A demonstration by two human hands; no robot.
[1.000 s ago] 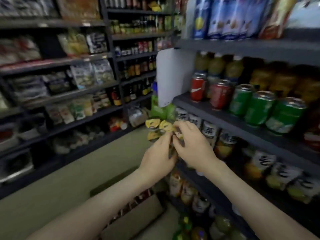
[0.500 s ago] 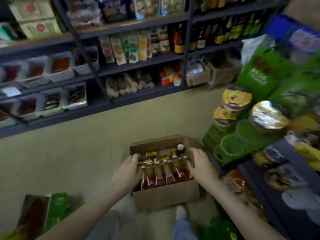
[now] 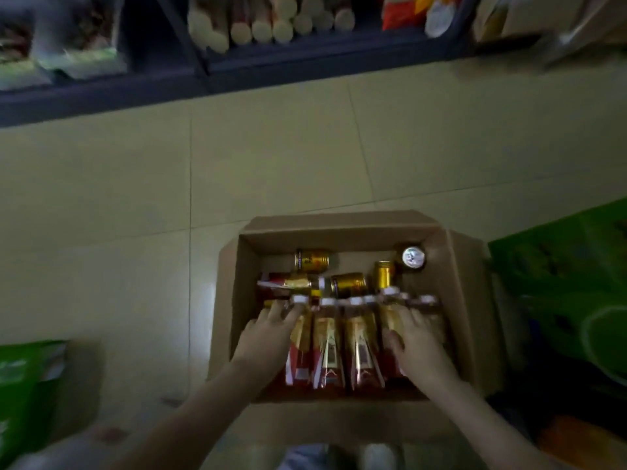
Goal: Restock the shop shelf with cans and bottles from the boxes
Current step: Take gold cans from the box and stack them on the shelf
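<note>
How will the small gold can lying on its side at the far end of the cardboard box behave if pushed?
The small gold can lies on its side on bare box floor, so it would probably roll. It looks like smooth metal, so it is likely stiff and slippery. The far wall of the cardboard box should stop it.

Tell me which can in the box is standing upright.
The can in the far right corner of the box: its round silver top faces the camera. The gold cans to its left lie on their sides.
</note>
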